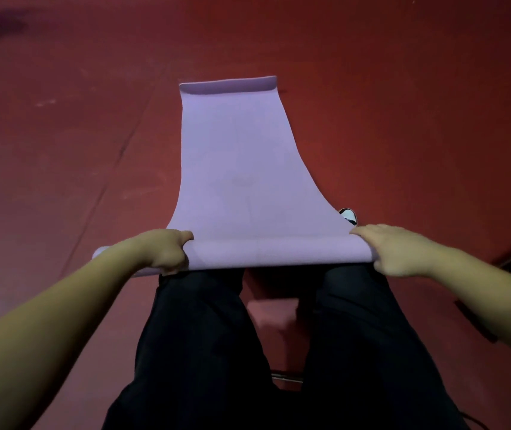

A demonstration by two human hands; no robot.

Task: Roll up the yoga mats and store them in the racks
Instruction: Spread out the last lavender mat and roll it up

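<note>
A lilac yoga mat (235,169) stretches away over the red floor (62,150), its near end rolled above the person's knees. It looks soft, light, springy; best taken near both roll ends. Left hand (164,251) grips the roll; right hand (393,248) lies curved over it. No writing is visible.

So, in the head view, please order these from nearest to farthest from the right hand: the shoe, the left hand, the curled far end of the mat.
1. Shoe: just beyond the right hand, beside the mat.
2. Left hand: across the roll, on its other end.
3. Curled far end: farthest, on the floor ahead.
</note>
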